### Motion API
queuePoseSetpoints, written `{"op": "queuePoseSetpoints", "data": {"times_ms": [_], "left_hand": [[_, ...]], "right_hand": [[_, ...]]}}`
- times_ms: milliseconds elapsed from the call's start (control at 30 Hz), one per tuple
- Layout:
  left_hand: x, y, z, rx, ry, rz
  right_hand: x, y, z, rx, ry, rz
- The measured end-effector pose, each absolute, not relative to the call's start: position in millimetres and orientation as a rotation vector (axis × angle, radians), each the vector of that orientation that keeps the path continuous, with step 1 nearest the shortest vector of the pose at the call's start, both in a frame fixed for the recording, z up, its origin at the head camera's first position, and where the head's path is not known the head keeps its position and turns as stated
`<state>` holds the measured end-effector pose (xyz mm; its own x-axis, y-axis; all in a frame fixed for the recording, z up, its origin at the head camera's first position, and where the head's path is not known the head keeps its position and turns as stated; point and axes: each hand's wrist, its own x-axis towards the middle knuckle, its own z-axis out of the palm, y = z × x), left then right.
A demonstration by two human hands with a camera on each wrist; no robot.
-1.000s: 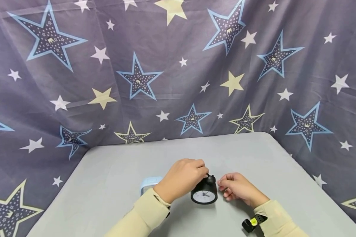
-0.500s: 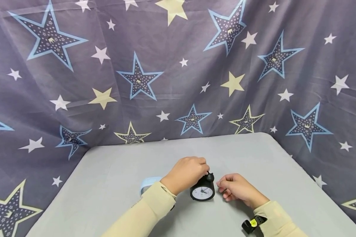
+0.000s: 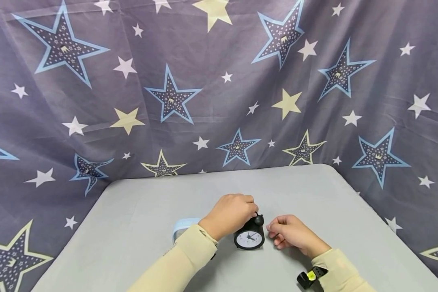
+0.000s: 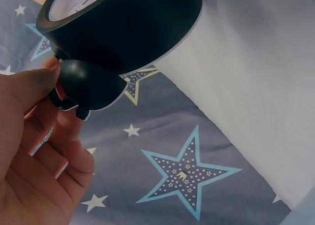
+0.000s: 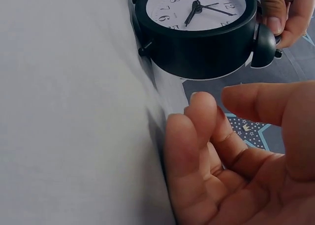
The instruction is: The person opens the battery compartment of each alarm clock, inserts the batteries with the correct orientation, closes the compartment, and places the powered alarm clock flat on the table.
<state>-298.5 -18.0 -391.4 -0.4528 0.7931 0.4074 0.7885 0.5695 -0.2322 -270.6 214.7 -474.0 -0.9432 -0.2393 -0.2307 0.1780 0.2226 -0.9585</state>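
A black twin-bell alarm clock with a white dial is near the front middle of the grey table, facing me nearly upright. My left hand holds it from above. In the left wrist view, thumb and fingers pinch its top beside a bell. In the right wrist view the clock's small feet are close to the tabletop; whether they touch it I cannot tell. Just right of the clock, my right hand holds nothing, its fingers loosely curled and apart from the clock.
A light blue rounded object lies on the table, partly hidden behind my left forearm. A star-patterned curtain hangs around the table's back and sides. A black wrist camera is strapped at my right wrist.
My left hand has shifted slightly right, and the clock has turned more upright so its dial shows rounder. In the last half second it has lowered slightly. My right hand has barely moved.
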Motion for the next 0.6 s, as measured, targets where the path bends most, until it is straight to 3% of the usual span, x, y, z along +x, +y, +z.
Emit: {"op": "queuePoseSetpoints", "data": {"times_ms": [600], "left_hand": [[-295.6,-17.2,-390.1,-1.213,-2.414,-0.027]], "right_hand": [[-268.9,214.4,-469.3,-0.039,2.191,-1.757]]}}
